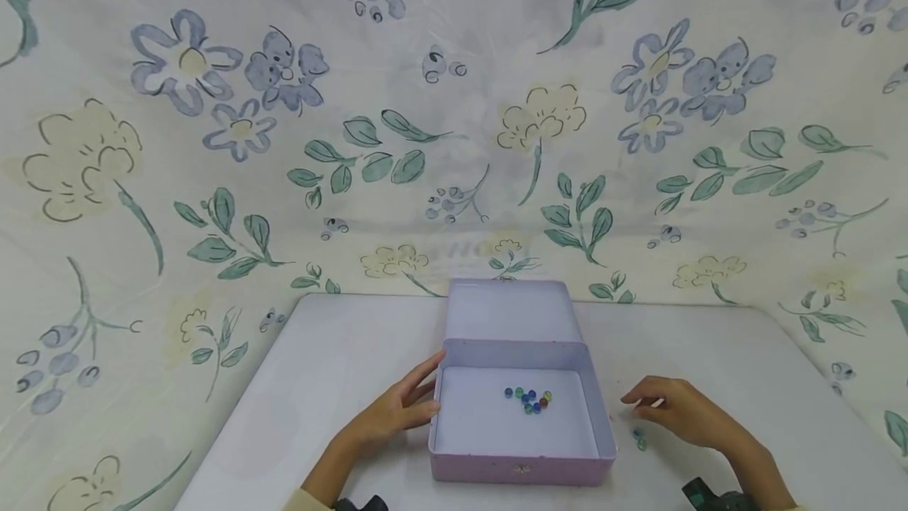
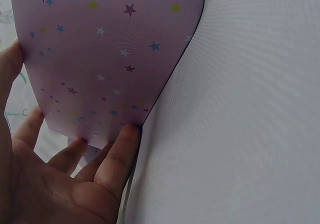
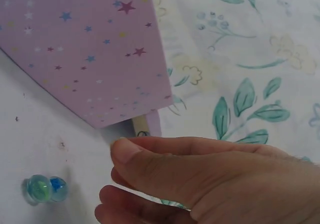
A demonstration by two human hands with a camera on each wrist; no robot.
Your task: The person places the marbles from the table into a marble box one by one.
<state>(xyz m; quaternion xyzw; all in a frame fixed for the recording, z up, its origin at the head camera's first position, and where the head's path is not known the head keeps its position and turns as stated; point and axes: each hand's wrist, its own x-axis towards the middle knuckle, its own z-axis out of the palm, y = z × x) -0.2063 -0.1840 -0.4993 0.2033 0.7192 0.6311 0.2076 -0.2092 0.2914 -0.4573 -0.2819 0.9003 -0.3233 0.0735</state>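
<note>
A lilac box (image 1: 489, 470) with its lid (image 1: 507, 310) standing open holds several coloured glass marbles (image 1: 528, 397). Star prints cover its outer side (image 2: 115, 48). My left hand (image 1: 386, 416) rests against the box's left side, fingers spread, with fingertips at the rim and along the wall. To the right of the box, my right hand (image 1: 684, 412) hovers over the table, fingers loosely bent and thumb near the index finger. No object shows between its fingertips (image 3: 127, 149). Two blue-green marbles (image 3: 40, 188) lie side by side on the table just below that hand.
The white table (image 1: 284, 416) runs back to a floral cloth (image 1: 454, 180) that hangs behind and at the sides. Dark wrist devices (image 1: 716, 495) show at the bottom edge near both forearms.
</note>
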